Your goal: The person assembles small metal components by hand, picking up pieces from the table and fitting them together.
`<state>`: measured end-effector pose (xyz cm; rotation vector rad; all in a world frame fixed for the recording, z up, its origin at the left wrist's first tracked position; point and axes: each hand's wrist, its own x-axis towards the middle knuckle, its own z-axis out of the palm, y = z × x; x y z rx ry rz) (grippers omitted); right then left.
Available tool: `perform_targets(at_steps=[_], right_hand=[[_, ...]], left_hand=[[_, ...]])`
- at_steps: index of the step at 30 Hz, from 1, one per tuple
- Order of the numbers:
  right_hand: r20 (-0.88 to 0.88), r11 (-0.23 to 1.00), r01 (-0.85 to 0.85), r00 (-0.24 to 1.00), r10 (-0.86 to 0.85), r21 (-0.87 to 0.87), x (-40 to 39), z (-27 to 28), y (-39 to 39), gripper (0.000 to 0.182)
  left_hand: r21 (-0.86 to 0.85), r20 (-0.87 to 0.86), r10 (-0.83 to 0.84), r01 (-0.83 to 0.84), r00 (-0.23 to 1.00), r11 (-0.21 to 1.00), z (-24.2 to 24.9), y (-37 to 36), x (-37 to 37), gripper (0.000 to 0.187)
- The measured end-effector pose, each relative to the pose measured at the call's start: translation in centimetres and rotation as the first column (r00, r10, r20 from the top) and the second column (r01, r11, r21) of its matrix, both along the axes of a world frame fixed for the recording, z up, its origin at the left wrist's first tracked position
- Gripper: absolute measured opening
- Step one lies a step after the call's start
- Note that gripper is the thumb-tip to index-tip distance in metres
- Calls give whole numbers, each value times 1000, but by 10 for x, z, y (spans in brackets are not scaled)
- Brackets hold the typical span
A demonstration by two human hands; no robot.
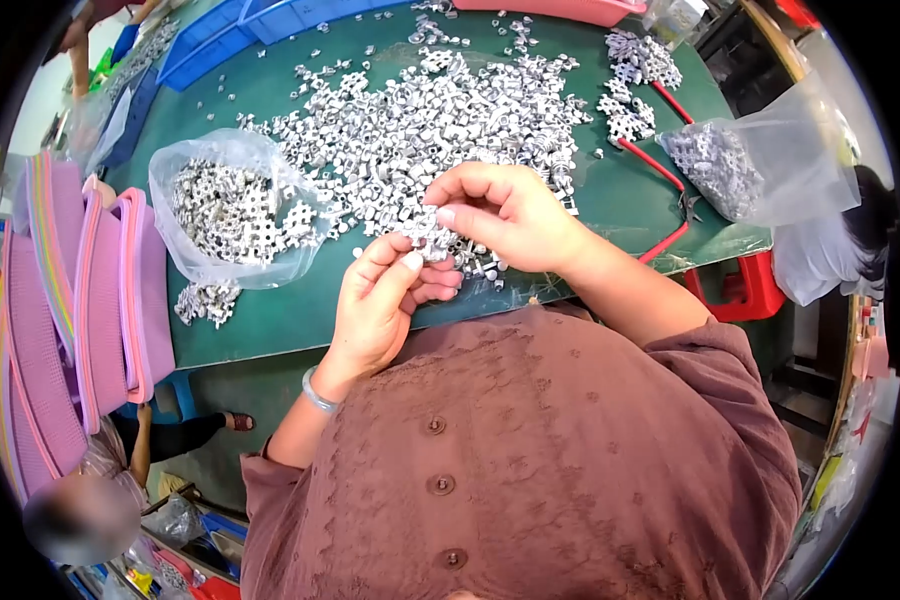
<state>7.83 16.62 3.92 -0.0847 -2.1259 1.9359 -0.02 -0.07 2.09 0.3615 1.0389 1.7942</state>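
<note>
While left hand [375, 305] and right hand [520, 220] pinch grey piece [430, 236] over near edge of pile [450, 115], piece partly hidden in grip. Clear bag [288, 272] left of pile. Red pliers [656, 166] right of pile. Pink bin [555, 5] beyond pile, cut off by frame.

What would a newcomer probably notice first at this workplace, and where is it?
Probably the wide heap of silvery parts in the middle of the green table. Next, the left hand and right hand at its near edge, fingers holding a small silvery piece between them. The pink and purple containers at the picture's left would also stand out.
</note>
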Motion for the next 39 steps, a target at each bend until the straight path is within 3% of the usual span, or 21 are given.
perform_targets(at_steps=[6,39], right_hand=[[131,940,4,991,43,-340,-6,2,3,12],[98,964,-63,991,91,-258,-7,11,3,11]], left_hand=[[17,53,10,-11,999,1000,4,3,2,18],[-10,-67,90,-90,994,996,0,-1,6,16]])
